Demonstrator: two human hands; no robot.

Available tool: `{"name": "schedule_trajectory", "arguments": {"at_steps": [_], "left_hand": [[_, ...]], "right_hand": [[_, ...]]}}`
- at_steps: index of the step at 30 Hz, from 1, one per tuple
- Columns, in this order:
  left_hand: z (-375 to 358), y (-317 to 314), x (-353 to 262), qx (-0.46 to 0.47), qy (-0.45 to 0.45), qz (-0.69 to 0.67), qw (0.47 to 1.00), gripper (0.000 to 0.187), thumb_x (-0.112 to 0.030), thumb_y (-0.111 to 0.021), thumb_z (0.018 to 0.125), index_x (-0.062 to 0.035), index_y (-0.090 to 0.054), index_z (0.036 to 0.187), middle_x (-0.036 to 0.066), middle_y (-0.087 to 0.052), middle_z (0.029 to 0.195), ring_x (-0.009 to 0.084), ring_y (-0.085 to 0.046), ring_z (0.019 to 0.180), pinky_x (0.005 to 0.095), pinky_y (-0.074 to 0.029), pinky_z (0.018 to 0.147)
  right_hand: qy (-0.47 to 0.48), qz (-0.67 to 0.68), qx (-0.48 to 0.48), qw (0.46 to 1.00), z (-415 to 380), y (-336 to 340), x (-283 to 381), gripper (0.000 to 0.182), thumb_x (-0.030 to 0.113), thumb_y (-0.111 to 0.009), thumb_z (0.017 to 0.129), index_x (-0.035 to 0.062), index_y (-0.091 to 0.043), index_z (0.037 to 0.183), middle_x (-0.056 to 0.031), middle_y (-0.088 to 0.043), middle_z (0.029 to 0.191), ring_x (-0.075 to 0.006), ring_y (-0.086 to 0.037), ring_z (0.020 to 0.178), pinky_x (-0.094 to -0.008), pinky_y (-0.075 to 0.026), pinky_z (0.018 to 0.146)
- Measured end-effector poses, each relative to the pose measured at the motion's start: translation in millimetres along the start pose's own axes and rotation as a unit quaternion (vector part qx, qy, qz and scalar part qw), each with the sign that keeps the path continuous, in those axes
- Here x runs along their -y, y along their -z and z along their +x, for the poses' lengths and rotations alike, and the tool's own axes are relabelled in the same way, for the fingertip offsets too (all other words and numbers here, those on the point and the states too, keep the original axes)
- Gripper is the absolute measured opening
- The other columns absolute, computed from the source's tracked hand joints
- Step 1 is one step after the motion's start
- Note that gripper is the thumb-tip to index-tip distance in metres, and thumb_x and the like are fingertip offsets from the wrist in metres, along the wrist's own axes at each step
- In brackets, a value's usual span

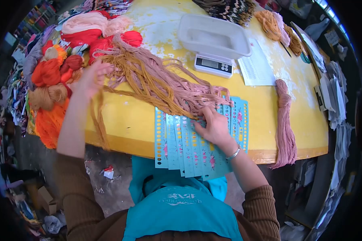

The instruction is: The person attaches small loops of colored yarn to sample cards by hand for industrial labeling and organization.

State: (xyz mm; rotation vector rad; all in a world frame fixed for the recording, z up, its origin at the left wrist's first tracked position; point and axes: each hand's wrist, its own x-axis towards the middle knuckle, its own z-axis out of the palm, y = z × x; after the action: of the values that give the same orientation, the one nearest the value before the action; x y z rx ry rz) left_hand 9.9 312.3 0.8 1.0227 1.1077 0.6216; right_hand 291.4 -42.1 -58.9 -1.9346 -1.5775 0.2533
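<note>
My left hand (95,78), blurred, is raised over the left end of a long pile of embroidery thread, its fingers loosely apart. Mustard strands (99,124) hang below it over the table edge. The pile mixes dusty-pink thread (185,88) with mustard thread (149,86). My right hand (214,126) rests on a fan of turquoise punched cards (193,152), thumb and fingers closed at the thread ends along the cards' top. Several cards overlap and stick out past the table's front edge. Exactly which strands the right fingers pinch is partly hidden.
Red, orange and tan skeins (48,88) crowd the table's left side. A clear plastic tub (213,36) sits on a digital scale (214,65). Right of it lie a printed sheet (256,66) and a pink skein (284,124) overhanging the front edge. More yarn lies at the back.
</note>
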Motion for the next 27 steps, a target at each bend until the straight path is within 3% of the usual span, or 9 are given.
{"name": "schedule_trajectory", "arguments": {"at_steps": [2, 4, 6, 8, 10, 14, 17, 22, 27], "left_hand": [[-46, -31, 23, 0.109, -0.022, -0.098, 0.989, 0.048, -0.04, -0.046, 0.099, 0.0013, -0.057, 0.12, 0.012, -0.068, 0.105, 0.0127, -0.062, 0.076, 0.0232, -0.05, 0.069], [-94, -53, 31, 0.203, -0.012, -0.148, 0.968, 0.049, -0.037, -0.041, 0.101, 0.0031, -0.053, 0.126, 0.017, -0.063, 0.118, 0.0225, -0.063, 0.102, 0.0319, -0.05, 0.087], [-133, -75, 41, 0.232, 0.001, -0.189, 0.954, 0.054, -0.038, -0.038, 0.101, 0.0038, -0.045, 0.135, 0.02, -0.052, 0.135, 0.0263, -0.053, 0.122, 0.0364, -0.044, 0.099], [-166, -92, 51, 0.289, -0.015, -0.217, 0.932, 0.055, -0.036, -0.039, 0.1, 0.004, -0.041, 0.138, 0.018, -0.047, 0.14, 0.0271, -0.044, 0.131, 0.0405, -0.038, 0.106], [-191, -107, 62, 0.331, -0.023, -0.196, 0.923, 0.055, -0.035, -0.038, 0.1, 0.0014, -0.039, 0.14, 0.015, -0.038, 0.148, 0.0252, -0.033, 0.139, 0.0404, -0.032, 0.11], [-218, -122, 84, 0.356, -0.08, -0.1, 0.926, 0.061, -0.039, -0.037, 0.101, 0.0034, -0.032, 0.144, 0.012, -0.037, 0.148, 0.0221, -0.03, 0.139, 0.0406, -0.029, 0.112], [-238, -128, 90, 0.346, -0.087, -0.105, 0.928, 0.059, -0.042, -0.032, 0.102, 0.0016, -0.038, 0.141, 0.015, -0.03, 0.151, 0.0246, -0.039, 0.133, 0.0412, -0.032, 0.11], [-246, -106, 98, 0.361, -0.048, -0.179, 0.914, 0.066, -0.045, -0.033, 0.102, 0.0091, -0.036, 0.139, 0.017, -0.044, 0.139, 0.0211, -0.043, 0.128, 0.0352, -0.038, 0.102], [-255, -111, 104, 0.237, -0.07, -0.198, 0.948, 0.041, -0.026, -0.044, 0.101, 0.0021, -0.051, 0.13, 0.015, -0.058, 0.124, 0.0198, -0.056, 0.109, 0.036, -0.045, 0.096]], "right_hand": [[0.002, 0.002, 0.005, 1.0, -1, -2, -1, 0.029, 0.022, -0.072, 0.073, 0.0068, -0.056, 0.092, -0.0099, -0.061, 0.083, -0.0282, -0.064, 0.068, -0.039, -0.052, 0.059], [-0.006, -0.011, 0.009, 1.0, -1, -3, -2, 0.03, 0.023, -0.072, 0.072, 0.0067, -0.056, 0.093, -0.0098, -0.061, 0.083, -0.0281, -0.064, 0.068, -0.0382, -0.052, 0.058], [-0.001, -0.012, 0.017, 1.0, 3, 0, 6, 0.026, 0.018, -0.071, 0.075, 0.0064, -0.057, 0.093, -0.0097, -0.061, 0.083, -0.0261, -0.065, 0.07, -0.0373, -0.051, 0.058], [-0.045, 0.136, -0.028, 0.989, 4, 3, 26, 0.017, 0.009, -0.068, 0.077, 0.0055, -0.057, 0.09, -0.0103, -0.06, 0.083, -0.0227, -0.063, 0.067, -0.0333, -0.05, 0.058], [-0.046, 0.267, -0.043, 0.962, 1, 1, 61, 0.012, 0.003, -0.066, 0.081, 0.0048, -0.061, 0.093, -0.004, -0.059, 0.083, -0.01, -0.054, 0.062, -0.0236, -0.045, 0.056], [-0.07, 0.545, 0.07, 0.833, -11, 2, 135, 0.012, 0.001, -0.063, 0.088, 0.0022, -0.061, 0.1, 0.0031, -0.059, 0.086, -0.0017, -0.052, 0.071, -0.0173, -0.042, 0.063], [-0.077, 0.573, 0.065, 0.813, -23, -9, 149, 0.009, 0.003, -0.063, 0.09, 0.0035, -0.062, 0.099, 0.0021, -0.06, 0.083, -0.0026, -0.051, 0.065, -0.017, -0.04, 0.057], [-0.159, 0.757, 0.038, 0.632, -32, -11, 148, 0.009, 0.01, -0.057, 0.095, 0.0031, -0.059, 0.1, -0.0047, -0.067, 0.083, -0.0058, -0.049, 0.05, -0.018, -0.032, 0.042], [-0.177, 0.735, 0.045, 0.653, -43, -18, 146, 0.009, 0.008, -0.058, 0.094, 0.0008, -0.058, 0.099, -0.0044, -0.066, 0.082, -0.0056, -0.05, 0.051, -0.0177, -0.035, 0.043]]}}
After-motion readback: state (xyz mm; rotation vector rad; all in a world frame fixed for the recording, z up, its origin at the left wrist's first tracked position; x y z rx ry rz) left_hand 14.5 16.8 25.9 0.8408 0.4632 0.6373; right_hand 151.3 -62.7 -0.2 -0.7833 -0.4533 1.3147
